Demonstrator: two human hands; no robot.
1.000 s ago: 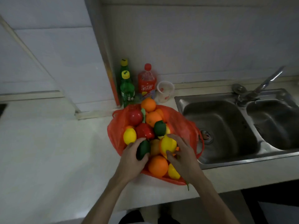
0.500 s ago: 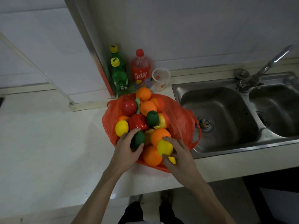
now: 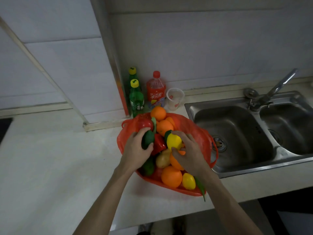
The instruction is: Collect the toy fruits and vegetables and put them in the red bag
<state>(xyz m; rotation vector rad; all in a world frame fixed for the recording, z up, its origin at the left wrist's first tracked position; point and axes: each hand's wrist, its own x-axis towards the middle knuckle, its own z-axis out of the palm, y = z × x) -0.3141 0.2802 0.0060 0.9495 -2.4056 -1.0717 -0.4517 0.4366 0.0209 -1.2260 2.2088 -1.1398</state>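
Now | left hand (image 3: pixel 135 150) grip curled round green fruit (image 3: pixel 147 139) | right hand (image 3: pixel 191 153) grip clamped on lemon (image 3: pixel 174 141) | over red bag (image 3: pixel 199 133)

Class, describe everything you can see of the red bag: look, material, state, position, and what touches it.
The red bag looks like thin, glossy, slightly see-through plastic with loop handles at its left and right sides. It lies slumped and wide open on the pale counter, just left of the steel sink. Toy fruits and vegetables are heaped in it. The left hand grips a green fruit and the right hand a lemon above it.
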